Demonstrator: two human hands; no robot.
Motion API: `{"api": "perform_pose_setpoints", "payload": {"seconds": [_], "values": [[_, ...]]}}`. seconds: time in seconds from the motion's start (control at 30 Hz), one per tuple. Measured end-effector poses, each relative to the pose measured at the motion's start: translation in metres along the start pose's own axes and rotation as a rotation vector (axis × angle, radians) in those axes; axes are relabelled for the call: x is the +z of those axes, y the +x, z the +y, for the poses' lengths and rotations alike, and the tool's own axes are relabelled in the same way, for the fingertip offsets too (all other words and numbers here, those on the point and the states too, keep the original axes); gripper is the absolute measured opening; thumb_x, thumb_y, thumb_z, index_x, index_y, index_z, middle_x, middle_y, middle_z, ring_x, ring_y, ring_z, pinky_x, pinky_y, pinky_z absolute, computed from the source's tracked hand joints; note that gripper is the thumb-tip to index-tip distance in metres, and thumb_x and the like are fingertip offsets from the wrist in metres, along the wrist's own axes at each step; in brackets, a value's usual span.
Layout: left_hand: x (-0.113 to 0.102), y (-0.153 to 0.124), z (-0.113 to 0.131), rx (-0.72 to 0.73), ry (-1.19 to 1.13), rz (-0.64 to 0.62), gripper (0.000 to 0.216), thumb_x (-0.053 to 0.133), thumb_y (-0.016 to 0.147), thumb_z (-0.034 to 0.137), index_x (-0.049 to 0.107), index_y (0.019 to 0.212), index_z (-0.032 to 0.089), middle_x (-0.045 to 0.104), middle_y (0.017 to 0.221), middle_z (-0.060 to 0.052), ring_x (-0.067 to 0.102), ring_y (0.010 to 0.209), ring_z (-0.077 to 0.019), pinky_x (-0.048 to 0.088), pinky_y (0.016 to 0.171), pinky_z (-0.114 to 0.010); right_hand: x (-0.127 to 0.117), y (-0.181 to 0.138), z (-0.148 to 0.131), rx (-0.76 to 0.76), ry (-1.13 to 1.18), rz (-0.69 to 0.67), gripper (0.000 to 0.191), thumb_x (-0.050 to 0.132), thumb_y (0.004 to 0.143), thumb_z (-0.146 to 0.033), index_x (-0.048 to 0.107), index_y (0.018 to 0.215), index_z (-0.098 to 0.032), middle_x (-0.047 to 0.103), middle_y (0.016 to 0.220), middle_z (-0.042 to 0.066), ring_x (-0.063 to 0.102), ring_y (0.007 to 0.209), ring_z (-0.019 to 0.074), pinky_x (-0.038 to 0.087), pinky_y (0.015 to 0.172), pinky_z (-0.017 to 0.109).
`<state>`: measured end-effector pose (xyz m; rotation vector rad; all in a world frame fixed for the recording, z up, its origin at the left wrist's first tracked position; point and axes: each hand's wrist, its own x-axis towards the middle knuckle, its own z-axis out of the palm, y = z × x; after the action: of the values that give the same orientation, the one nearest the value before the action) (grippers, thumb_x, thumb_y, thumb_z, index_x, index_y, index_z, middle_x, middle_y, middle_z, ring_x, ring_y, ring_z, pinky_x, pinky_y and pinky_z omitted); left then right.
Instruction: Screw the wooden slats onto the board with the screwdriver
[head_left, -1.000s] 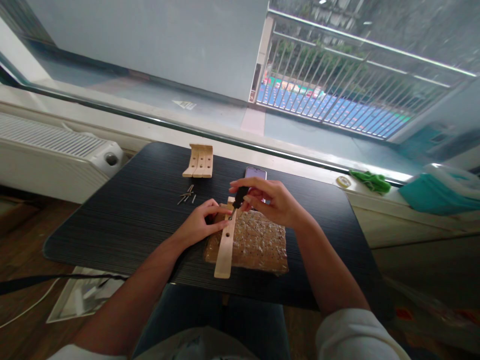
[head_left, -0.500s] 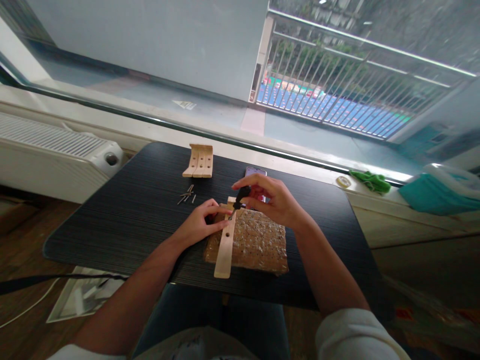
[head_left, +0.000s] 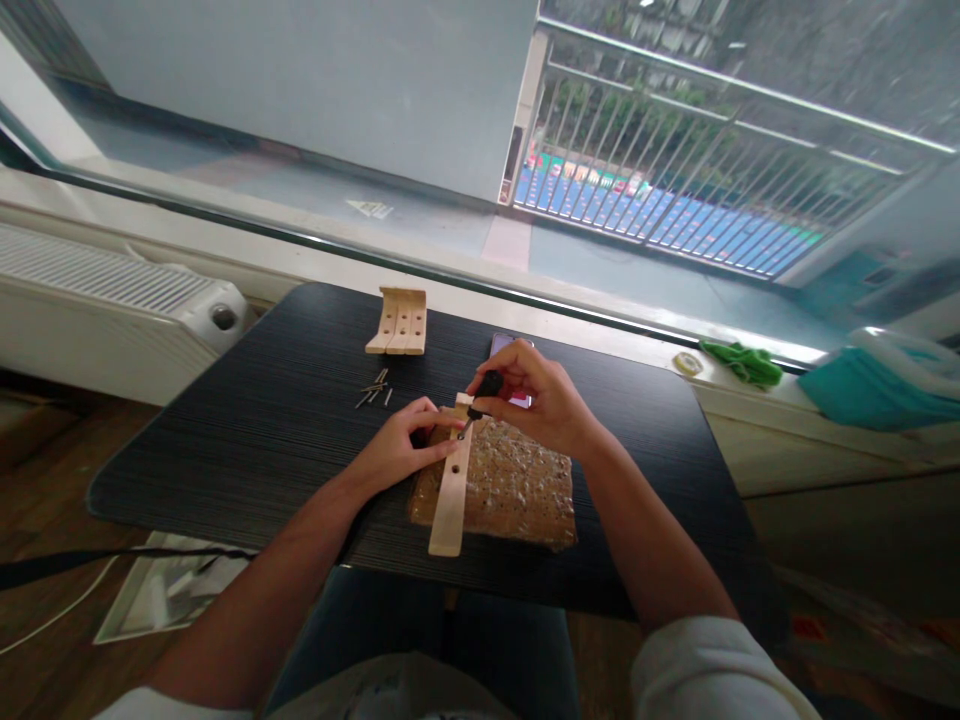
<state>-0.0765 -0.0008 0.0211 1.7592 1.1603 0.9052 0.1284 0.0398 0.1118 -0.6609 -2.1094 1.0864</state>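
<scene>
A pale wooden strip (head_left: 448, 510) with a dark hole lies lengthwise over a brown, pitted block wrapped in clear tape (head_left: 517, 490). My left hand (head_left: 397, 445) grips the strip from the left, thumb and index finger on either side of the spot where the driver's tip points down. My right hand (head_left: 536, 395) is closed round the black handle of a screwdriver (head_left: 488, 386), which tilts down to the left. Its shaft ends at the strip between my left fingertips. Whatever screw is under the tip is too small to make out clearly.
Several loose screws (head_left: 373, 390) lie on the dark table (head_left: 247, 430) left of the block. Behind them stand more drilled wooden strips (head_left: 401, 322) side by side. A phone (head_left: 504, 344) lies partly behind my right hand. The windowsill holds a tape roll (head_left: 686, 363) and a green cloth (head_left: 742, 362).
My right hand has turned a little on the screwdriver, its fingers now curled closer round the handle. My left hand and the wooden strip stay in place.
</scene>
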Motion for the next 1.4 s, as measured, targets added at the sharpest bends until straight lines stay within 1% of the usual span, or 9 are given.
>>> {"api": "perform_pose_setpoints", "payload": {"seconds": [0.1, 0.2, 0.37, 0.53, 0.77, 0.93, 1.1, 1.27, 1.4], "values": [[0.0, 0.0, 0.0, -0.005, 0.011, -0.001, 0.025, 0.066, 0.077, 0.036, 0.071, 0.098, 0.023, 0.045, 0.081, 0.002, 0.047, 0.071, -0.0128, 0.039, 0.064, -0.026, -0.001, 0.001, -0.001, -0.074, -0.063, -0.009, 0.026, 0.063, 0.083, -0.028, 0.052, 0.105, -0.02, 0.066, 0.088, 0.0, 0.059, 0.067, 0.0068, 0.049, 0.06, 0.021], [0.0, 0.001, 0.0, 0.002, 0.015, 0.003, 0.024, 0.067, 0.077, 0.035, 0.071, 0.098, 0.023, 0.045, 0.081, 0.002, 0.047, 0.072, -0.013, 0.039, 0.064, -0.026, -0.006, 0.0, -0.005, -0.146, -0.134, -0.048, 0.02, 0.061, 0.085, -0.024, 0.058, 0.104, -0.019, 0.067, 0.092, 0.001, 0.06, 0.067, 0.0054, 0.05, 0.062, 0.019], [0.001, 0.001, -0.001, 0.01, 0.004, 0.009, 0.024, 0.067, 0.077, 0.035, 0.071, 0.098, 0.023, 0.045, 0.081, 0.002, 0.047, 0.073, -0.0133, 0.04, 0.066, -0.027, -0.013, -0.003, -0.011, -0.082, -0.049, -0.142, 0.027, 0.05, 0.09, -0.017, 0.056, 0.115, -0.018, 0.067, 0.102, 0.003, 0.066, 0.074, 0.0065, 0.054, 0.069, 0.019], [0.0, 0.001, -0.001, 0.008, 0.006, 0.001, 0.025, 0.067, 0.077, 0.036, 0.071, 0.098, 0.023, 0.044, 0.08, 0.002, 0.047, 0.073, -0.0136, 0.04, 0.066, -0.027, -0.016, -0.004, -0.011, -0.061, -0.046, -0.14, 0.027, 0.053, 0.089, -0.018, 0.058, 0.115, -0.019, 0.067, 0.11, 0.003, 0.068, 0.077, 0.0069, 0.054, 0.071, 0.02], [0.0, 0.001, -0.002, 0.001, 0.001, -0.004, 0.026, 0.066, 0.078, 0.036, 0.071, 0.1, 0.024, 0.043, 0.08, 0.002, 0.046, 0.072, -0.0132, 0.039, 0.065, -0.027, -0.015, -0.003, -0.008, -0.069, -0.171, -0.06, 0.027, 0.058, 0.087, -0.025, 0.06, 0.113, -0.02, 0.068, 0.095, 0.001, 0.061, 0.071, 0.007, 0.051, 0.068, 0.022], [0.001, 0.001, -0.001, 0.0, -0.01, -0.005, 0.025, 0.067, 0.077, 0.035, 0.071, 0.1, 0.024, 0.044, 0.081, 0.002, 0.047, 0.072, -0.013, 0.039, 0.066, -0.026, -0.012, -0.002, -0.006, -0.041, -0.185, -0.034, 0.027, 0.063, 0.084, -0.032, 0.061, 0.106, -0.018, 0.066, 0.089, 0.001, 0.058, 0.068, 0.0072, 0.048, 0.063, 0.022], [0.0, 0.001, 0.001, -0.009, -0.005, -0.009, 0.025, 0.067, 0.077, 0.036, 0.071, 0.098, 0.024, 0.045, 0.081, 0.002, 0.047, 0.073, -0.0132, 0.04, 0.066, -0.027, -0.008, -0.001, -0.006, -0.013, -0.125, -0.016, 0.023, 0.065, 0.082, -0.031, 0.055, 0.098, -0.017, 0.065, 0.085, 0.001, 0.058, 0.068, 0.0075, 0.047, 0.06, 0.022], [0.0, 0.002, 0.003, -0.007, 0.0, -0.006, 0.026, 0.067, 0.077, 0.037, 0.071, 0.098, 0.023, 0.044, 0.08, 0.002, 0.047, 0.07, -0.0129, 0.04, 0.064, -0.026, -0.003, 0.0, -0.006, 0.069, 0.009, -0.005, 0.027, 0.067, 0.078, -0.032, 0.046, 0.088, -0.019, 0.066, 0.084, 0.001, 0.059, 0.064, 0.0071, 0.048, 0.057, 0.022], [0.0, 0.001, 0.003, -0.003, 0.008, 0.0, 0.026, 0.067, 0.077, 0.036, 0.071, 0.098, 0.022, 0.044, 0.08, 0.002, 0.047, 0.07, -0.0128, 0.04, 0.064, -0.026, 0.0, 0.0, -0.003, 0.081, 0.059, 0.007, 0.029, 0.068, 0.078, -0.031, 0.043, 0.089, -0.02, 0.065, 0.084, 0.0, 0.061, 0.068, 0.0082, 0.049, 0.059, 0.022]]}}
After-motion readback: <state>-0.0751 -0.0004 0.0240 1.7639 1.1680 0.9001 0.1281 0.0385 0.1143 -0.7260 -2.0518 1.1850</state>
